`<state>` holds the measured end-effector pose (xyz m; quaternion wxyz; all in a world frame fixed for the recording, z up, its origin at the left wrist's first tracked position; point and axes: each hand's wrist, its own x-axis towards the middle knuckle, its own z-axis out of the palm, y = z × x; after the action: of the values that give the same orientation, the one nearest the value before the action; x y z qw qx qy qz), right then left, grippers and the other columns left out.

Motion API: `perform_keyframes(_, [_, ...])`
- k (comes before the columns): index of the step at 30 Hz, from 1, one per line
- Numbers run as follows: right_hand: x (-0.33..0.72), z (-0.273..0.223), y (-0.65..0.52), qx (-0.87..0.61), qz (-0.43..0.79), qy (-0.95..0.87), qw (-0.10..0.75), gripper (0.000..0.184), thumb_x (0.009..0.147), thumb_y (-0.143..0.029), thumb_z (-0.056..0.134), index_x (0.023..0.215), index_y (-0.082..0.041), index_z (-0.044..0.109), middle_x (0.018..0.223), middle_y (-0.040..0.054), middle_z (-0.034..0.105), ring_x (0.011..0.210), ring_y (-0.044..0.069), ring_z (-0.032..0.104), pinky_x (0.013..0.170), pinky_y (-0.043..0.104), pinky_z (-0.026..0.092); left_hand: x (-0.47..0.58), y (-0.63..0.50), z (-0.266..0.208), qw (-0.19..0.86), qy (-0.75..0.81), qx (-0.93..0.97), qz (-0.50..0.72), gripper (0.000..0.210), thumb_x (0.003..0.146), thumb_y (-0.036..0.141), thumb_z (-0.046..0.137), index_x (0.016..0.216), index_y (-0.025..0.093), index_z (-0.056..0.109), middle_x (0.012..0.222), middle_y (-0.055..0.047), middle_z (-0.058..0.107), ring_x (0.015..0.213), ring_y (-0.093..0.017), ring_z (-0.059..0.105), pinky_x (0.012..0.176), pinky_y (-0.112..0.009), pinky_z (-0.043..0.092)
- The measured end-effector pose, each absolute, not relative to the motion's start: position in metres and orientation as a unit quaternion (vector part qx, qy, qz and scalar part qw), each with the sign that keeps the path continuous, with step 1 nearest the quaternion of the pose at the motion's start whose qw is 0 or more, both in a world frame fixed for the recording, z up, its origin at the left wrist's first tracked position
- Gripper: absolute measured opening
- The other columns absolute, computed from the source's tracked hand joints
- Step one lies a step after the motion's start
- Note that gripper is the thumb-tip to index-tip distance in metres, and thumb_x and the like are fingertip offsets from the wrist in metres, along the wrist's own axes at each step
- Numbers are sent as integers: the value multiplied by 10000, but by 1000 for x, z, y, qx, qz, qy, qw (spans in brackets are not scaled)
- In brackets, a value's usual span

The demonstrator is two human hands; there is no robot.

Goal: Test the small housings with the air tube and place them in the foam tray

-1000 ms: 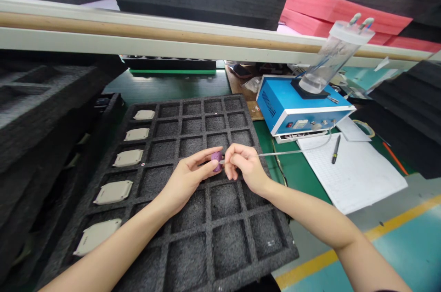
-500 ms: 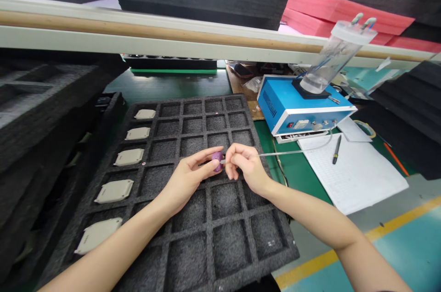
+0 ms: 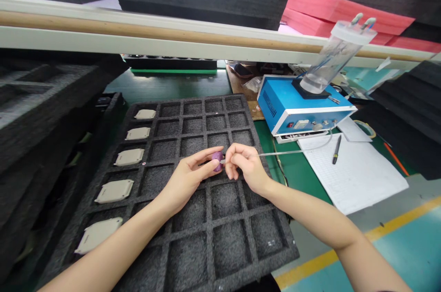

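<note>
Between the thumb and fingers of my left hand (image 3: 193, 173) is a small purple cylindrical piece (image 3: 217, 161), held above the black foam tray (image 3: 210, 216). My right hand (image 3: 245, 165) pinches the end of a thin clear tube (image 3: 282, 152), whose tip points at the purple piece and seems to touch its right side. The tube runs right to the front of a blue machine (image 3: 306, 105). Several beige flat covers (image 3: 129, 157) lie in the tray's left column. My left forearm partly hides the nearest cover.
A clear cylinder (image 3: 330, 60) stands tilted in view on the blue machine. Paper sheets (image 3: 354, 181) with a pen (image 3: 336, 149) lie to the right. Stacked black foam trays (image 3: 41, 112) rise at the left. A shelf edge (image 3: 172, 34) crosses above the bench.
</note>
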<state>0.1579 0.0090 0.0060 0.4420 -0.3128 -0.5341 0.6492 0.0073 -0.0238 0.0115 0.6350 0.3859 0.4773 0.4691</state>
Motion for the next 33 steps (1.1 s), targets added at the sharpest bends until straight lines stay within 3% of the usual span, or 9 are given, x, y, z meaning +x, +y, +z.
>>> perform_keyframes(26, [158,5,8,-311,653,-531,442,85,672,-188,464,609,-168,517,395,-48,532,321,70,395,358,182,305,6,-23,5,638,463,394,472,379,718,305,717,1081,208,665,996,-24,695,898,-149,623,927,-330,460])
perform_keyframes(33, [164,3,10,-308,544,-457,632,98,721,-147,473,645,-175,528,418,-58,501,359,63,398,371,170,290,5,-23,7,678,413,352,497,388,756,271,669,1123,155,621,966,-75,704,919,-233,669,932,-389,461])
